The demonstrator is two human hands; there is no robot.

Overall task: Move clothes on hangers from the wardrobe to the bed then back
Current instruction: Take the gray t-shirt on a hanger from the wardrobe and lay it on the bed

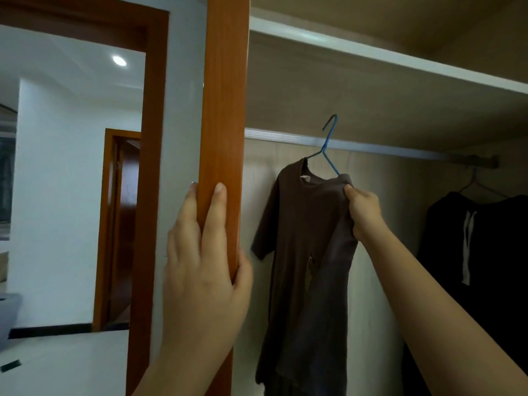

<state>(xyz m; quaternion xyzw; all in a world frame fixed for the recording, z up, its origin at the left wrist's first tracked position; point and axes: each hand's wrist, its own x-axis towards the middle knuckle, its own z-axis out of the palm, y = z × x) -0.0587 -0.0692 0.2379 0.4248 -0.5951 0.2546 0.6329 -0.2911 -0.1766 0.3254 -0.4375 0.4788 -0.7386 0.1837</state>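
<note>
A brown short-sleeved garment (303,252) hangs on a blue wire hanger (328,144) inside the open wardrobe. My right hand (364,212) grips the garment's right shoulder over the hanger end and holds it up. The hanger's hook rises in front of and above the metal rail (400,151); whether it rests on the rail I cannot tell. My left hand (205,252) is wrapped around the orange wooden wardrobe post (225,95). A black garment (485,252) with white drawstrings hangs on a pale hanger at the rail's right end.
A white shelf (385,55) runs above the rail. Left of the post a wood-framed doorway (154,167) opens onto a white-walled room with another wooden door (120,224). A grey object (8,312) sits at the far left edge.
</note>
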